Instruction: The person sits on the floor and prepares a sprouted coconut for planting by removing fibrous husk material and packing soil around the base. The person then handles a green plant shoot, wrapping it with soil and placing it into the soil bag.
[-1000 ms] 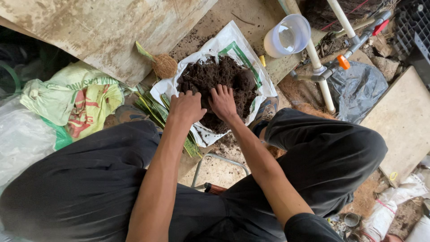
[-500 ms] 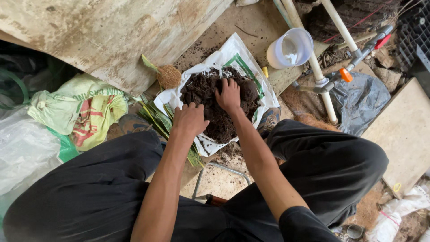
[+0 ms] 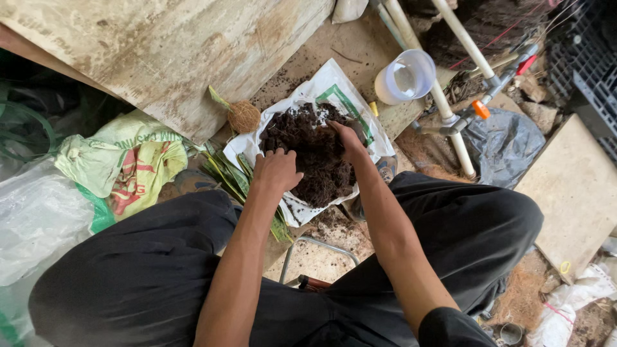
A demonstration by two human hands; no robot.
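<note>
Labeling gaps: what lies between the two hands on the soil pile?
Head view: only dark soil lies between the left hand and the right hand, heaped on the white bag.

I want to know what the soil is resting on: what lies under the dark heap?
A white sack with green print lies spread under the dark soil. Both hands, left hand and right hand, rest on the heap. What lies beneath the sack is covered.

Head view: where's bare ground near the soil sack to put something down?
Bare concrete lies above the white sack, between the leaning board and the plastic cup. The flat slab at right is bare too. Left of the soil, leaves and bags crowd in; both hands rest on it.
</note>
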